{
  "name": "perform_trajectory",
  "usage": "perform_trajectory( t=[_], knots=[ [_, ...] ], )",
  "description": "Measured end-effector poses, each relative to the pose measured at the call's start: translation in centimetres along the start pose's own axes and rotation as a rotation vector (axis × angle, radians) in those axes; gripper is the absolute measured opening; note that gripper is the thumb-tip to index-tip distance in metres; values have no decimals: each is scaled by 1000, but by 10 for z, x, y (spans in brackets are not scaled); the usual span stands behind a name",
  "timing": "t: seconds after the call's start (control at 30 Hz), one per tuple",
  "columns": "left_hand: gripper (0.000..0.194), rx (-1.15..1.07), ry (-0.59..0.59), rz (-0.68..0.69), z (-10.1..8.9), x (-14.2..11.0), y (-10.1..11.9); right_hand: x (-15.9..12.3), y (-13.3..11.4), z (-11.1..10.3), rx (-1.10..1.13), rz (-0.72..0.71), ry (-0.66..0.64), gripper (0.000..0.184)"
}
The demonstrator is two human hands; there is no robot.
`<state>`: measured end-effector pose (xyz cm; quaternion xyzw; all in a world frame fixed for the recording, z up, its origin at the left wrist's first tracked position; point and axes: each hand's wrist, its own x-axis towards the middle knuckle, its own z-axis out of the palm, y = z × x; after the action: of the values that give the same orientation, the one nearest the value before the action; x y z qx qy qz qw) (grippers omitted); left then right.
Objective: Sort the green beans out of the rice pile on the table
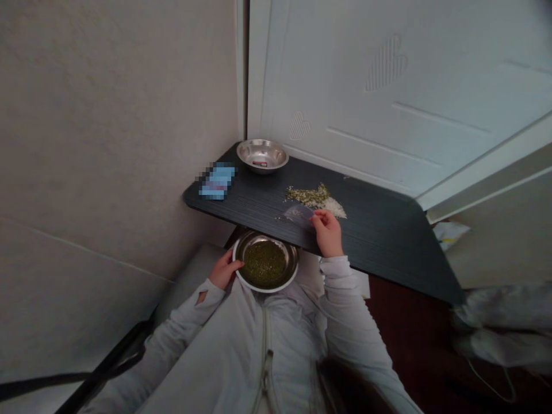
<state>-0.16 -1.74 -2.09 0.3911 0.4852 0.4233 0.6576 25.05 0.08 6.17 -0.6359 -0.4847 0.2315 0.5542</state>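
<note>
At the near edge of the dark table [379,236], my left hand [223,270] grips the left rim of a metal bowl [269,290], thumb over the edge. Small green grains, which look like mung beans [264,263], cover the bowl's bottom. My right hand [329,234] is over the table, pinching a thin clear plastic piece [298,215] by its right end. Just beyond the plastic lies a mixed heap of green and white grains [304,196]. A whiter heap, apparently rice [334,207], adjoins it on the right. A few stray grains lie around the plastic's left end.
A second metal bowl [263,144] stands at the table's back left corner with a small dark and red item inside. Left of it lies a blurred-out blue object [218,181]. A wall borders the left side, and a white door [345,86] rises behind the table.
</note>
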Motion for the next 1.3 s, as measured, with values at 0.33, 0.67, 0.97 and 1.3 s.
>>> perform_trajectory(
  t=[0.33,0.67,0.97,1.3],
  knots=[
    [50,-14,21,-15,3,-2,1,1,2,-1,-143,-9,-28,18],
    [50,-21,26,-17,4,-1,2,-1,-3,-1,-158,-16,-73,17],
    [46,13,18,-14,2,0,0,0,1,0,-121,-19,-44,18],
    [47,-9,33,-20,3,0,0,0,0,0,-82,-6,-92,17]
  ],
)
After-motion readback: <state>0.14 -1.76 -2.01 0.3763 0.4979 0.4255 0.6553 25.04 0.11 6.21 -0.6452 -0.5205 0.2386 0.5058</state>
